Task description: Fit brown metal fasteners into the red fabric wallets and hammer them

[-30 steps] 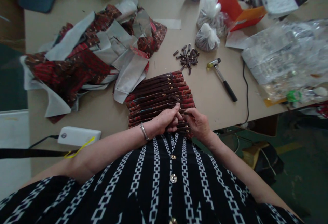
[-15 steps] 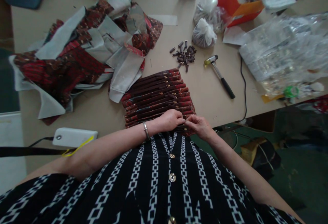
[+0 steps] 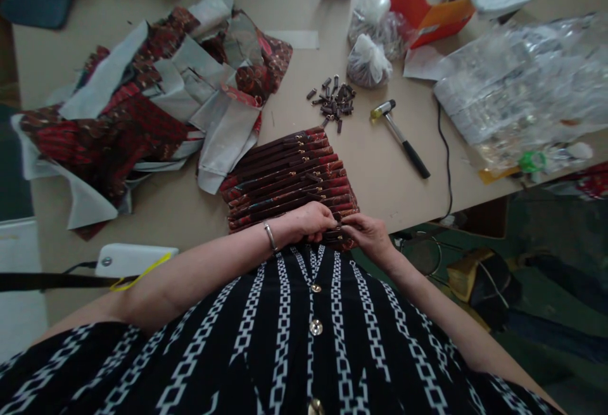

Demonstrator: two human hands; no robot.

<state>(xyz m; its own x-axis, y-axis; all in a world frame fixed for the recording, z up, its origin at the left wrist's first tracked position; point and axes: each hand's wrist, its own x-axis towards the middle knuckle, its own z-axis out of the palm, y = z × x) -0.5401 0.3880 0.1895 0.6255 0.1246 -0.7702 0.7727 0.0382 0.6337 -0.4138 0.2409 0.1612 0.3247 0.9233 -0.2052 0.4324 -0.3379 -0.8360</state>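
A stack of red and brown patterned pieces with zippers [image 3: 285, 174] lies overlapping at the table's front edge. Over its near right end, my left hand [image 3: 314, 220] is closed in a pinch, a metal bangle on its wrist. Just to the right, my right hand [image 3: 368, 232] is closed too, fingertips close to those of the left. Whatever small thing sits between the fingertips is too small to name. Beyond the stack is a pile of small dark pieces with metal rings [image 3: 336, 101]. A hammer with a black handle [image 3: 403, 139] rests right of them.
Red patterned fabric with pale lining [image 3: 156, 98] is heaped at left. A white device [image 3: 135, 260] lies near the left front edge. Tied plastic bags [image 3: 369, 63], an orange box [image 3: 441, 20], a black cable [image 3: 445, 149] and clear plastic packets [image 3: 522, 85] occupy the right side.
The view has shifted slightly, so the table items appear a little further left. My hands stay at the near end of the stack, with the fingers slightly rearranged.
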